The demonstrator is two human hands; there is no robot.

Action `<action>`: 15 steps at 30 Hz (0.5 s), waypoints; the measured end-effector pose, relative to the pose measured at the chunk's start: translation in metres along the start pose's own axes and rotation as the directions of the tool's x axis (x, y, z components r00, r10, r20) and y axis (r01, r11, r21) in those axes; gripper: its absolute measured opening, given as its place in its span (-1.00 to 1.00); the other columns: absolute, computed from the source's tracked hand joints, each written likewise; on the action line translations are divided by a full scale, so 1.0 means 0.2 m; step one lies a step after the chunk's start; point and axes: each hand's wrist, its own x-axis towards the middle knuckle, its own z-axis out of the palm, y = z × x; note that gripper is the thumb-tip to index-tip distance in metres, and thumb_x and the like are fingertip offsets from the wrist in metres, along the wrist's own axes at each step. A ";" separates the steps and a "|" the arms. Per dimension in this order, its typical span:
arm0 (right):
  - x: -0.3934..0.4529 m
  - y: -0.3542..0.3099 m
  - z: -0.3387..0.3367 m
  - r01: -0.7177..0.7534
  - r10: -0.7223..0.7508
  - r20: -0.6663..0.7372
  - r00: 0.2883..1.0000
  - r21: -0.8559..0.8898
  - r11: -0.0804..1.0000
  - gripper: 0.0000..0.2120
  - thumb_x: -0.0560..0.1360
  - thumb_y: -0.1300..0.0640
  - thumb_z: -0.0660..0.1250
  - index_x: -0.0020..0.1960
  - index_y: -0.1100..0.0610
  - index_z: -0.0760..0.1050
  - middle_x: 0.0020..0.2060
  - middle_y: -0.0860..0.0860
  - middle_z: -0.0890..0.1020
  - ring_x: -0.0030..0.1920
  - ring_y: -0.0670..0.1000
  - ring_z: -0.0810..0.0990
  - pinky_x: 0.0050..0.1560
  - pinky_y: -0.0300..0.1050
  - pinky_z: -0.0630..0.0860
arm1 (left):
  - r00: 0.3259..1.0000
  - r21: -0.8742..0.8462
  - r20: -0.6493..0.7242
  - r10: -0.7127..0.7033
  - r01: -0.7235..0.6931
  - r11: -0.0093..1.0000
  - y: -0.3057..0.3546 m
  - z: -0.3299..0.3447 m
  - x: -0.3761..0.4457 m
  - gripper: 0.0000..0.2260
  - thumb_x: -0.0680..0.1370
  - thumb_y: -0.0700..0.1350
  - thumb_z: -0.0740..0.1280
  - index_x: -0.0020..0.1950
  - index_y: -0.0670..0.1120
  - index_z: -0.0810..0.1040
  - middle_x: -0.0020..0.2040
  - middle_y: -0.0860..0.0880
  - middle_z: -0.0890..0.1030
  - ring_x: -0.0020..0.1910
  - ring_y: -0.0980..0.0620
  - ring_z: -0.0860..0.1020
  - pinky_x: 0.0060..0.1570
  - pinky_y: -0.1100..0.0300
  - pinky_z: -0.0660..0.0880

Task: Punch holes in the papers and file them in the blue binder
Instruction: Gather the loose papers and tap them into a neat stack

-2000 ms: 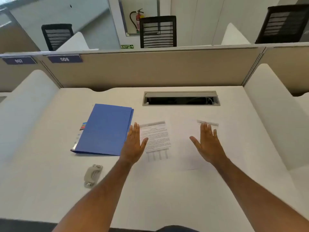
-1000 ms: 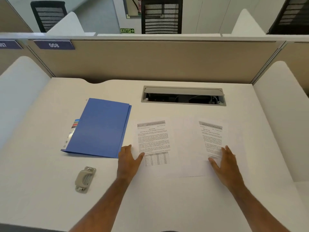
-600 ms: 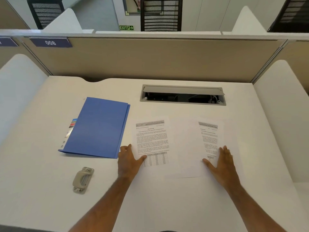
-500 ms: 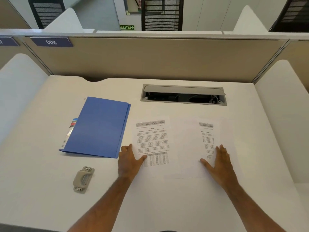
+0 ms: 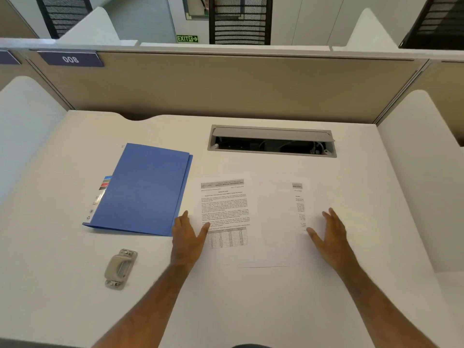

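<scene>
Papers (image 5: 233, 222) lie flat mid-desk (image 5: 251, 310), overlapped, between the closed binder (image 5: 145, 189) at left and bare desk at right; the punch (image 5: 120, 268) sits nearer, left. Left hand (image 5: 187, 237), fingers straight, presses the papers' left edge, thumb on the print. Right hand (image 5: 329, 234), fingers spread, lies at the right edge, apparently on the sheet.

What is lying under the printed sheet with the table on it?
Under the printed sheet lies at least one more paper, sticking out to its right with a strip of print showing. How many sheets lie beneath cannot be told.
</scene>
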 end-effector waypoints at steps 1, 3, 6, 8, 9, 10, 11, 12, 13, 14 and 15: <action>0.01 0.02 -0.02 -0.020 0.020 -0.018 1.000 0.004 1.000 -0.28 0.61 -0.08 0.39 0.63 0.16 0.19 0.68 0.05 0.12 0.66 0.12 0.09 0.63 0.14 0.13 | 1.000 -0.028 -0.016 -0.007 0.007 1.000 0.00 0.00 0.00 -0.26 0.58 0.22 0.37 0.61 -0.09 0.18 0.53 -0.09 0.30 0.51 -0.13 0.31 0.37 -0.14 0.45; 0.03 0.05 -0.04 -0.061 0.062 -0.030 0.998 0.019 0.998 -0.28 0.61 -0.06 0.39 0.62 0.20 0.20 0.65 0.13 0.20 0.64 0.18 0.14 0.62 0.18 0.15 | 1.000 -0.033 -0.029 -0.008 0.008 0.999 0.01 0.00 0.00 -0.31 0.59 0.20 0.35 0.59 -0.09 0.21 0.53 -0.10 0.32 0.51 -0.14 0.33 0.38 -0.14 0.45; 0.00 0.06 -0.04 -0.098 0.098 0.006 0.995 0.044 0.994 -0.25 0.59 -0.12 0.40 0.62 0.17 0.18 0.64 0.12 0.23 0.64 0.16 0.14 0.62 0.15 0.15 | 1.000 -0.012 -0.005 -0.001 0.000 1.000 0.03 0.02 -0.01 -0.34 0.59 0.26 0.30 0.57 -0.06 0.25 0.53 -0.08 0.36 0.48 -0.14 0.37 0.39 -0.17 0.46; -0.03 0.04 -0.01 -0.084 0.083 0.034 0.996 0.026 0.996 -0.20 0.57 -0.17 0.41 0.64 0.15 0.16 0.66 0.09 0.16 0.66 0.12 0.08 0.64 0.11 0.11 | 0.999 0.006 0.018 0.026 -0.026 1.000 0.05 0.04 -0.03 -0.34 0.59 0.29 0.28 0.57 -0.03 0.26 0.52 -0.06 0.39 0.47 -0.12 0.39 0.39 -0.15 0.46; -0.04 0.03 0.01 -0.071 0.071 0.042 0.997 0.014 0.997 -0.18 0.57 -0.19 0.41 0.64 0.14 0.15 0.67 0.08 0.13 0.67 0.11 0.05 0.64 0.09 0.09 | 0.999 0.018 0.028 0.043 -0.044 0.999 0.06 0.05 -0.04 -0.34 0.59 0.29 0.28 0.57 -0.03 0.26 0.52 -0.05 0.39 0.46 -0.11 0.40 0.38 -0.14 0.47; -0.04 0.01 0.03 -0.059 0.059 0.049 0.997 0.005 0.998 -0.17 0.56 -0.21 0.41 0.64 0.14 0.14 0.68 0.07 0.12 0.67 0.10 0.04 0.64 0.09 0.09 | 0.998 0.031 0.033 0.060 -0.061 0.998 0.07 0.06 -0.04 -0.35 0.59 0.30 0.28 0.56 -0.02 0.26 0.51 -0.04 0.40 0.44 -0.10 0.42 0.38 -0.13 0.47; -0.05 0.00 0.05 -0.051 0.051 0.055 0.997 -0.001 0.999 -0.16 0.55 -0.22 0.40 0.64 0.13 0.14 0.68 0.06 0.11 0.67 0.09 0.04 0.65 0.10 0.10 | 0.997 0.041 0.037 0.072 -0.074 0.996 0.08 0.07 -0.04 -0.35 0.58 0.31 0.27 0.55 -0.02 0.27 0.51 -0.03 0.41 0.43 -0.09 0.43 0.37 -0.12 0.47; -0.05 -0.03 0.07 -0.045 0.045 0.060 0.997 -0.001 0.999 -0.15 0.55 -0.24 0.40 0.65 0.13 0.14 0.68 0.05 0.11 0.67 0.09 0.04 0.64 0.11 0.11 | 0.996 0.046 0.042 0.080 -0.082 0.996 0.08 0.08 -0.05 -0.36 0.58 0.31 0.27 0.55 -0.01 0.28 0.50 -0.03 0.42 0.42 -0.08 0.44 0.37 -0.11 0.48; -0.06 -0.05 0.08 -0.036 0.036 0.066 0.997 0.000 0.999 -0.15 0.55 -0.25 0.40 0.65 0.12 0.14 0.68 0.05 0.10 0.67 0.09 0.04 0.64 0.12 0.12 | 0.995 0.046 0.049 0.085 -0.087 0.995 0.09 0.09 -0.05 -0.37 0.58 0.31 0.27 0.54 -0.01 0.29 0.50 -0.03 0.42 0.42 -0.07 0.44 0.37 -0.10 0.48; -0.06 -0.07 0.10 -0.022 0.023 0.077 0.997 -0.002 1.000 -0.15 0.55 -0.25 0.39 0.65 0.12 0.14 0.68 0.04 0.09 0.68 0.09 0.04 0.64 0.13 0.13 | 0.994 0.044 0.057 0.093 -0.095 0.994 0.09 0.09 -0.05 -0.37 0.59 0.30 0.27 0.54 -0.01 0.29 0.50 -0.03 0.43 0.42 -0.07 0.44 0.37 -0.09 0.49; -0.07 -0.09 0.11 -0.003 0.004 0.092 0.996 -0.010 1.000 -0.15 0.56 -0.26 0.37 0.65 0.11 0.13 0.69 0.03 0.08 0.68 0.09 0.03 0.64 0.12 0.12 | 0.993 0.043 0.065 0.101 -0.104 0.994 0.09 0.10 -0.05 -0.38 0.59 0.30 0.27 0.54 -0.01 0.29 0.50 -0.03 0.43 0.42 -0.06 0.44 0.37 -0.08 0.49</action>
